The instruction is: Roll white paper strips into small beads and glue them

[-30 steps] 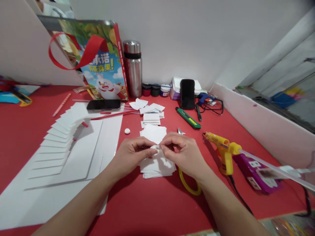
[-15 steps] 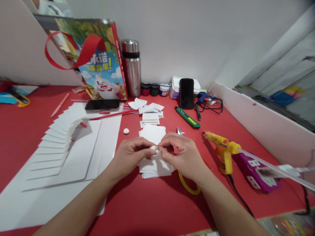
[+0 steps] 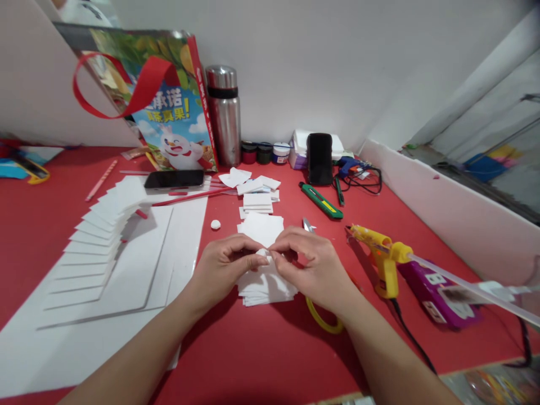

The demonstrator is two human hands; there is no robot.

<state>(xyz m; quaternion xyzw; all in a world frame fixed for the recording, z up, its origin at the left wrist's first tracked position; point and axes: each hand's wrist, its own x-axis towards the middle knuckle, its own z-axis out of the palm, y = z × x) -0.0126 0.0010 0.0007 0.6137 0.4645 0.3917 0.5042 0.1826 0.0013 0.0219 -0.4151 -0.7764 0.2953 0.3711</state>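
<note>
Between the fingertips of both hands is a small white piece (image 3: 262,252), mostly hidden; it looks like paper or foam. My left hand (image 3: 225,264) pinches it from the left. From the right, my right hand (image 3: 306,261) pinches at the same piece, the fingertips of both hands nearly meeting. Beneath the hands lies a stack of white paper sheets (image 3: 265,289). A small round white disc (image 3: 215,224) rests on the red table left of the stack. Scissors with a yellow handle (image 3: 323,320) lie partly under my right hand.
At right are a yellow glue gun (image 3: 382,253) and a purple power strip (image 3: 442,301). A green cutter (image 3: 321,201) lies behind my right hand. On the left, a stepped white board model (image 3: 88,247) stands on white sheets. A steel flask (image 3: 225,118) and printed bag (image 3: 169,124) stand behind.
Both hands stay almost in place, still pinching the small white piece. The whole view has shifted very slightly; nothing on the table has visibly moved.
</note>
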